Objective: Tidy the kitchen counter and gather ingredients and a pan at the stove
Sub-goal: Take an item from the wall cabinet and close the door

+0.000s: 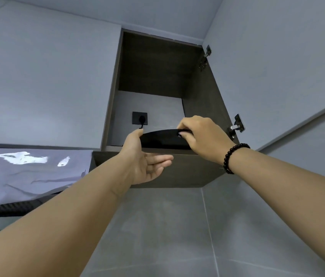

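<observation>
Overhead, a black pan (pixel 163 139) lies widthwise in an open cabinet (pixel 203 108). The right hand (pixel 199 134) grips its right rim; the left hand (pixel 145 162), fingers relaxed, touches its left edge.

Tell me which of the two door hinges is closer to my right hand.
The lower hinge, just right of the right hand on the black pan; the upper hinge sits far above it.

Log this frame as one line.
stage: reaching into open wall cabinet | right hand: grips black pan rim | left hand: open, thumb touching pan | pan: on shelf
</observation>
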### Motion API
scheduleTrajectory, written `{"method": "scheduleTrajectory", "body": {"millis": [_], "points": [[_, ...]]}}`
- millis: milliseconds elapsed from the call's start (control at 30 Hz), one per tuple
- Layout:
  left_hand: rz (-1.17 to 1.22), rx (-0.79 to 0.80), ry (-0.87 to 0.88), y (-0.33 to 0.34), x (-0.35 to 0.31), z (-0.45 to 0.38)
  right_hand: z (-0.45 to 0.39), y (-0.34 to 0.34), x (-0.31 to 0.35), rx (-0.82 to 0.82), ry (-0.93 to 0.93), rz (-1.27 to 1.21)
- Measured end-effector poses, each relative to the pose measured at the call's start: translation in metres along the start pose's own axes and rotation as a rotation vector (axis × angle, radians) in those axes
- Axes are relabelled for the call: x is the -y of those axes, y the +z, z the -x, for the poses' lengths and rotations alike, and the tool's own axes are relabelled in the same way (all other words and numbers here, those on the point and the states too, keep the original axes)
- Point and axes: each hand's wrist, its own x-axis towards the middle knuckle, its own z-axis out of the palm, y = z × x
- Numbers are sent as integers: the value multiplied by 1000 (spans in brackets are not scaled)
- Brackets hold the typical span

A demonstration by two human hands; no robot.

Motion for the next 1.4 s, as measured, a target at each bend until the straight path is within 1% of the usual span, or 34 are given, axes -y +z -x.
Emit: {"method": "scheduleTrajectory", "body": {"millis": [100, 200, 400, 467, 633, 733, 833, 1000, 1133, 1233, 1400], "points": [[-36, 8, -18, 2, -6, 2, 2, -2, 1, 0, 0, -1], [-98, 3, 12, 8, -16, 7, -1, -2, 2, -4, 5, 42], [-188, -84, 79, 22, -24, 12, 1, 1, 3, -25, -74, 155], [-193, -96, 115, 25, -21, 13, 6, 2, 3, -64, -124, 172], [-175, -108, 229, 35, -12, 21, 14, -8, -1, -221, -264, 211], [-157, -132, 279, 46, -7, 32, 18, -17, -5, -265, -309, 221], [-155, -157, 309, 58, -3, 45, 27, -23, -9, -310, -317, 180], [-218, -192, 387, 73, 3, 75, 48, -39, -2, -399, -304, 67], [-205, -195, 422, 73, 12, 102, 65, -56, 15, -389, -318, 13], [-226, -209, 467, 68, 19, 125, 79, -72, 36, -377, -337, -8], [-207, -219, 482, 55, 26, 173, 102, -108, 76, -372, -358, -69]]}}
